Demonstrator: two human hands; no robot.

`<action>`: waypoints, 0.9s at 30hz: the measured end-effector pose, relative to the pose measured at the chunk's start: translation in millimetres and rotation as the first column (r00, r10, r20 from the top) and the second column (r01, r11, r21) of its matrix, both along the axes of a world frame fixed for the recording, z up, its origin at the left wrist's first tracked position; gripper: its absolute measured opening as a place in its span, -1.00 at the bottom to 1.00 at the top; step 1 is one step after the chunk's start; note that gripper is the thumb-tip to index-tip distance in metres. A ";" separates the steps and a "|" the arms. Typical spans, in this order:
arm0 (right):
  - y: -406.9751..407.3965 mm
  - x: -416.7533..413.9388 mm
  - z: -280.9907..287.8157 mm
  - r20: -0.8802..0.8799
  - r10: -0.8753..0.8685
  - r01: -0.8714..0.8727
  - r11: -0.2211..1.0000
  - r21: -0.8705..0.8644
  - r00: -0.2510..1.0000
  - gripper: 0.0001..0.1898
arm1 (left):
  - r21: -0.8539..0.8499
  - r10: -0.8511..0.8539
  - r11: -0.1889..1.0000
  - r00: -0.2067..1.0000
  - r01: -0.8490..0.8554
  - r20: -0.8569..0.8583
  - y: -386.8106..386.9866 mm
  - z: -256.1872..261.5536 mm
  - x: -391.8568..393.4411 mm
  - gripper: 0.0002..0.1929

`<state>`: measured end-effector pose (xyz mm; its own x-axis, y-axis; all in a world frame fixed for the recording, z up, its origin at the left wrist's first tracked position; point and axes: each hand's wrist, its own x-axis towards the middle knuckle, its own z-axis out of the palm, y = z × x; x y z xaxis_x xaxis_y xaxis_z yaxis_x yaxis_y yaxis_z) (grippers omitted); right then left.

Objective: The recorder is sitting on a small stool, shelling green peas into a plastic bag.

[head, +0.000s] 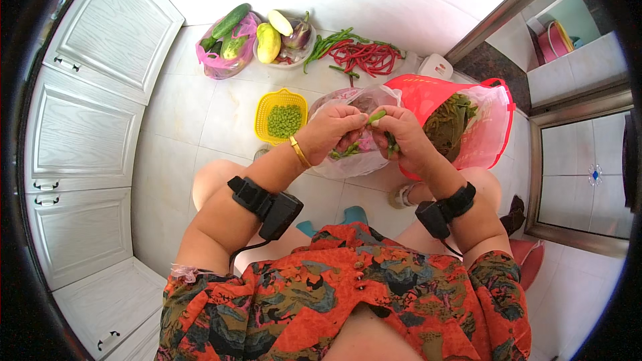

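A green bean pod [376, 117] is pinched between the fingertips of my two hands, above a plastic bag. My left hand [332, 130], with a gold bracelet at the wrist, grips the pod's left end by thumb and forefinger. My right hand [407, 136] grips the other end. More green pods [391, 144] are tucked under its curled fingers. The white translucent plastic bag [351, 166] below gapes open, with pods and pink scraps inside partly hidden by my hands. Left of it stands a yellow plastic basket [260, 123] with shelled green beans [285, 121] in it.
A red bag [416, 93] of brownish-green pods or stalks lies open at right. Behind are red chilies [365, 57], green chilies [326, 45], a tub [286, 64] of vegetables and a pink bag [225, 67] with cucumbers. White cabinets [85, 130] line the left.
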<state>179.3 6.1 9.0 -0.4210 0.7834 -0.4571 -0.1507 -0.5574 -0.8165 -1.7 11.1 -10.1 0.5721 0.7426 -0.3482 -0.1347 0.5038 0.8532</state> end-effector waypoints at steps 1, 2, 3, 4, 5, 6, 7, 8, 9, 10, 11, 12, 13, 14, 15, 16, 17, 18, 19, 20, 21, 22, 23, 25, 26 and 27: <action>-0.6 -1.1 -0.4 -0.001 0.000 0.000 1.000 -0.001 1.000 -0.92 | -0.001 0.000 1.000 1.000 0.000 -0.001 0.0 -0.7 0.5 -0.79; -1.3 -2.8 -0.6 -0.004 -0.008 0.008 1.000 0.015 1.000 -0.92 | -0.050 0.019 0.999 0.999 -0.017 0.026 0.0 -1.7 1.4 -0.79; -2.3 -3.9 -0.7 -0.007 -0.019 0.019 0.999 0.031 1.000 -0.92 | -0.099 0.037 0.995 0.998 -0.032 0.052 -0.1 -2.9 2.4 -0.78; -3.2 -4.6 -1.6 -0.008 -0.019 0.020 0.999 0.030 1.000 -0.92 | -0.100 0.036 0.995 0.998 -0.031 0.051 -0.4 -4.8 3.5 -0.78; -3.9 -5.2 -3.2 0.004 -0.034 0.034 0.998 0.050 0.999 -0.92 | -0.156 0.059 0.987 0.992 -0.041 0.110 -0.9 -7.7 4.5 -0.78; -4.4 -5.5 -4.8 0.016 -0.047 0.046 0.997 0.069 0.999 -0.91 | -0.213 0.086 0.976 0.982 -0.049 0.166 -1.4 -10.8 5.0 -0.78; -4.8 -5.8 -5.8 0.015 -0.047 0.045 0.997 0.068 0.999 -0.91 | -0.215 0.087 0.975 0.982 -0.050 0.165 -1.6 -13.7 4.6 -0.78; -5.2 -6.0 -6.6 0.059 -0.053 0.046 0.993 0.111 0.997 -0.92 | -0.248 0.067 0.969 0.975 -0.012 0.214 -1.7 -16.5 4.3 -0.78; -5.5 -5.7 -8.1 0.105 -0.062 0.046 0.987 0.154 0.993 -0.92 | -0.280 0.047 0.959 0.963 0.030 0.265 -1.6 -18.1 4.5 -0.77; -5.6 -5.9 -10.1 0.105 -0.063 0.046 0.987 0.152 0.992 -0.92 | -0.282 0.047 0.959 0.963 0.030 0.265 -2.0 -19.3 5.1 -0.77; -5.6 -6.6 -12.8 0.160 -0.079 0.042 0.973 0.226 0.984 -0.93 | -0.342 0.065 0.938 0.946 0.051 0.319 -2.5 -20.1 5.9 -0.77; -6.3 -7.2 -15.9 0.213 -0.101 0.034 0.954 0.297 0.972 -0.93 | -0.401 0.086 0.913 0.925 0.076 0.370 -3.6 -20.7 6.7 -0.77; -6.8 -7.8 -20.4 0.213 -0.103 0.036 0.955 0.294 0.972 -0.93 | -0.403 0.084 0.912 0.925 0.078 0.370 -3.9 -20.8 7.1 -0.77; -6.9 -8.5 -25.3 0.199 -0.136 0.050 0.922 0.385 0.971 -0.93 | -0.446 0.094 0.889 0.908 0.109 0.409 -3.5 -20.5 7.5 -0.76; -6.3 -9.3 -27.0 0.181 -0.165 0.061 0.879 0.473 0.970 -0.93 | -0.484 0.108 0.864 0.888 0.138 0.446 -3.0 -20.2 7.1 -0.76; -5.7 -8.6 -26.3 0.182 -0.165 0.061 0.879 0.472 0.969 -0.93 | -0.484 0.108 0.864 0.888 0.138 0.446 -2.7 -21.4 6.3 -0.76; -5.0 -7.5 -23.7 0.232 -0.145 0.036 0.906 0.421 0.962 -0.93 | -0.471 0.086 0.866 0.879 0.167 0.469 -2.4 -23.2 5.1 -0.77; -3.6 -7.6 -19.3 0.279 -0.124 0.013 0.930 0.368 0.952 -0.93 | -0.456 0.063 0.869 0.869 0.194 0.491 -2.1 -19.0 4.6 -0.78; -2.4 -7.5 -13.1 0.279 -0.125 0.014 0.930 0.367 0.952 -0.93 | -0.456 0.062 0.868 0.869 0.195 0.490 -2.8 -14.8 6.2 -0.78; -1.2 -7.8 -4.6 0.232 -0.108 0.058 0.975 0.215 0.967 -0.93 | -0.277 0.035 0.960 0.969 0.035 0.244 -4.1 -10.1 9.2 -0.81; -1.0 -6.5 0.0 0.185 -0.102 0.093 0.994 0.057 0.977 -0.93 | -0.043 0.068 0.997 0.998 -0.068 -0.016 -5.4 -4.7 13.0 -0.83; -1.2 -4.5 -0.7 0.187 -0.105 0.096 0.994 0.057 0.977 -0.93 | -0.043 0.065 0.997 0.998 -0.066 -0.014 -6.2 -4.2 15.1 -0.83; -1.5 -2.2 -2.2 0.121 -0.104 0.102 0.994 0.024 0.987 -0.93 | 0.170 0.094 0.982 0.990 -0.076 -0.101 -6.9 -4.1 16.9 -0.85; -1.4 -0.9 -2.9 0.054 -0.104 0.105 0.994 -0.009 0.993 -0.93 | 0.377 0.142 0.924 0.974 -0.066 -0.179 -7.3 -4.8 19.1 -0.88; -1.3 -0.7 -2.8 0.043 -0.107 0.107 0.994 -0.006 0.993 -0.93 | 0.533 0.230 0.842 0.950 -0.086 -0.211 -7.3 -7.0 20.5 -0.89; -1.4 -0.7 -2.9 0.031 -0.111 0.111 0.994 -0.004 0.993 -0.93 | 0.673 0.319 0.734 0.920 -0.089 -0.227 -7.2 -6.0 21.5 -0.90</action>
